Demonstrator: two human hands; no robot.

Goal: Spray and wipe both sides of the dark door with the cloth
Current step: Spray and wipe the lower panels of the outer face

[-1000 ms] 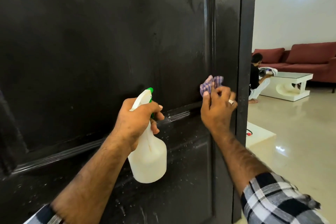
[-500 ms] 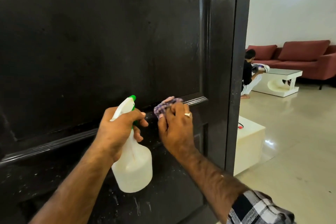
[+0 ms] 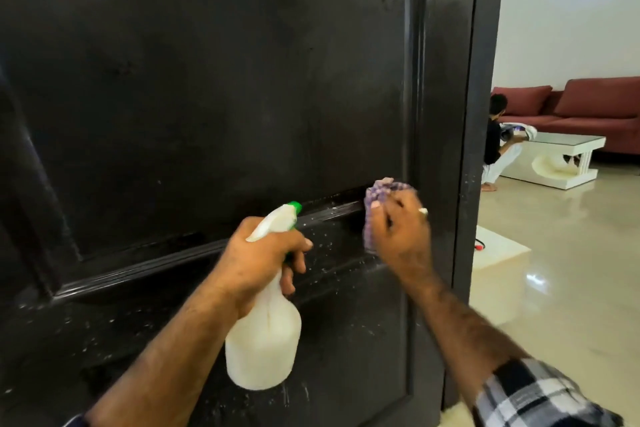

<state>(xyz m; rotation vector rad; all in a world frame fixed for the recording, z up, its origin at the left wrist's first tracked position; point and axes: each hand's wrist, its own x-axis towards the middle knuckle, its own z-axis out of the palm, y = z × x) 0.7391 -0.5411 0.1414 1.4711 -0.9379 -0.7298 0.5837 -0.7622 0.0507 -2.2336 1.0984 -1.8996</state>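
Right hand [image 3: 398, 236] bunched around the purple checked cloth [image 3: 379, 192], pressing it to the moulding rail of the dark door [image 3: 207, 97], right by the panel's corner. At nine o'clock of it, left hand [image 3: 258, 258] wrapped round the white spray bottle [image 3: 263, 340], green nozzle [image 3: 295, 207] toward the door. Droplets speckling the lower panel.

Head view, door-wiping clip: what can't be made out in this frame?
- Other side of the door: faces away from the head camera.
- Cloth: mostly covered by the right hand holding it; only an edge shows.
- Spray bottle trigger: hidden under the left hand.
- Door top and bottom: cut off by the frame edges.
- Item held by the seated person: too small.
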